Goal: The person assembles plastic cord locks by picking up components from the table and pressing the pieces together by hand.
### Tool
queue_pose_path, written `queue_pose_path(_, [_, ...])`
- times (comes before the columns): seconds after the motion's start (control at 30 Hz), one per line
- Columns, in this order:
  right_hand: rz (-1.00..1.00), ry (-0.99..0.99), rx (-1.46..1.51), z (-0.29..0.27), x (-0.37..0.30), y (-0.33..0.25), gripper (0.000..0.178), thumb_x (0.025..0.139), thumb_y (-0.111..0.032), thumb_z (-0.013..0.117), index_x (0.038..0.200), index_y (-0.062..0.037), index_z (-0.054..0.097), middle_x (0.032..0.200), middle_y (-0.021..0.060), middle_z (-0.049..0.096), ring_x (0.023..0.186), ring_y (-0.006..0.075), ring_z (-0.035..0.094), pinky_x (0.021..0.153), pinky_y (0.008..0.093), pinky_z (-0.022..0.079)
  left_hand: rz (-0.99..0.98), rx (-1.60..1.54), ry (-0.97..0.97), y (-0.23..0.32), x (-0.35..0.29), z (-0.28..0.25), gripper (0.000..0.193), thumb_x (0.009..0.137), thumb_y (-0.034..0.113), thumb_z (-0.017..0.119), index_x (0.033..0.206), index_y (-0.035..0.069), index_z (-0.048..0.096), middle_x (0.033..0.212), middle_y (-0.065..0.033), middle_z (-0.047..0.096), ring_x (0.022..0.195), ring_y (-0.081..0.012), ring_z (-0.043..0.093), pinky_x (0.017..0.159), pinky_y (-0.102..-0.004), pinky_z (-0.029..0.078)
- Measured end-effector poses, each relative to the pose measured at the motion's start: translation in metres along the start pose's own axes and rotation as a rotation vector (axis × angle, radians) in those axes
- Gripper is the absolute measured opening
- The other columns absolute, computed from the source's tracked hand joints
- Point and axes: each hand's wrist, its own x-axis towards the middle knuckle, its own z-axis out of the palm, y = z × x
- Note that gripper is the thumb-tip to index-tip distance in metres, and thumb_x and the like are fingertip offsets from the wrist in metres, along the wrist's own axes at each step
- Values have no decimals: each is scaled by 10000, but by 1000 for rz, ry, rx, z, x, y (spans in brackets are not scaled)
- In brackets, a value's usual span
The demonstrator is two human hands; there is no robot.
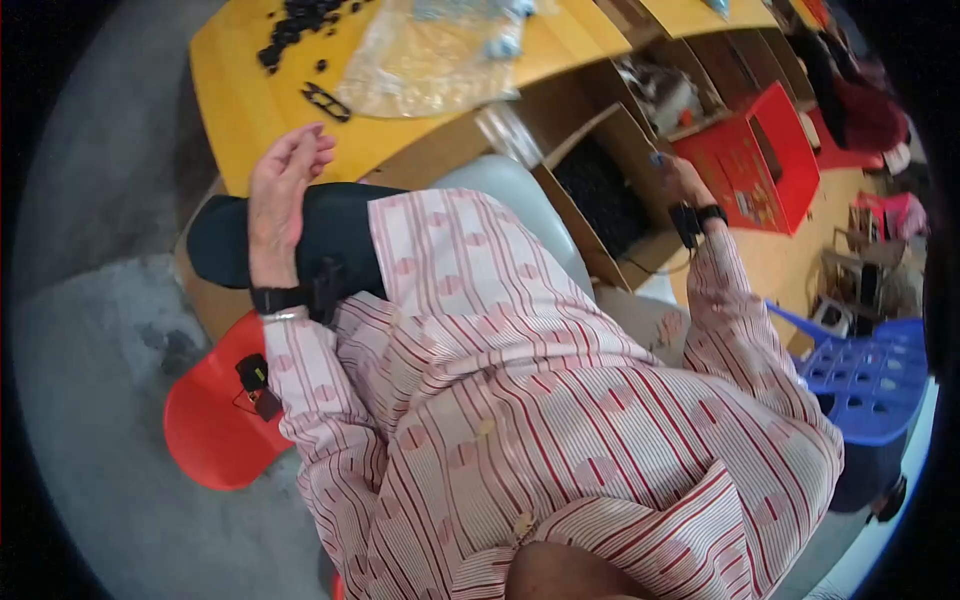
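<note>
My left hand (283,188) is just off the front edge of the yellow table (225,95), its fingers curled together. Whatever may be between those fingertips is too small or hidden to make out. Nearest to it on the table lies a pair of black thread snips (325,102). My right hand (686,182) is stretched out to the right, beside an open cardboard box (640,148) of small black pieces (603,190). Its fingers are closed around something small and pale that I cannot identify.
A clear plastic bag (415,65) and a pile of small black parts (300,28) lie on the table. A red carton (735,170) stands beyond my right hand. Stools and chairs surround me: a red seat (215,420), a blue one (875,375). Another person's dark red sleeve (870,110) shows far right.
</note>
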Motion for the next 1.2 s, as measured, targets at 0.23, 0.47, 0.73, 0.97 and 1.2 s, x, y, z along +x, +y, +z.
queue_pose_path(0.23, [127,497,-43,-106,8,-157,326,769,-106,545,1091,-97,597,831,203,618,784,393,588,659,454,470,-33,-284,95,0,14,-7,315,883,195,613,1114,-13,565,924,-62,625,784,-86,567,704,-198,425])
queue_pose_path(0.47, [-705,866,-111,-155,80,-301,325,698,-5,587,1017,-62,595,916,128,593,909,332,550,745,388,472,-128,-261,141,21,36,-9,279,871,199,629,1084,27,576,923,-38,613,772,-73,547,683,-193,428])
queue_pose_path(0.73, [-844,465,31,-121,158,-422,201,718,-31,545,918,-40,563,897,127,616,887,334,574,752,408,467,-79,-281,203,35,43,-4,256,837,205,665,1018,33,608,819,-22,640,683,-62,555,611,-184,417])
queue_pose_path(0.97, [-889,475,-72,-96,180,-453,313,707,-42,565,1019,-60,555,932,95,619,917,304,558,769,394,478,-170,-393,125,25,45,-2,245,846,214,660,1026,58,603,861,-13,624,710,-72,551,631,-197,419])
queue_pose_path(1.2, [-910,444,-158,-95,172,-455,378,680,-67,611,1055,-82,568,915,53,601,917,269,553,738,368,496,-206,-466,113,21,46,10,256,822,206,683,991,33,597,815,-24,634,671,-65,558,589,-182,419])
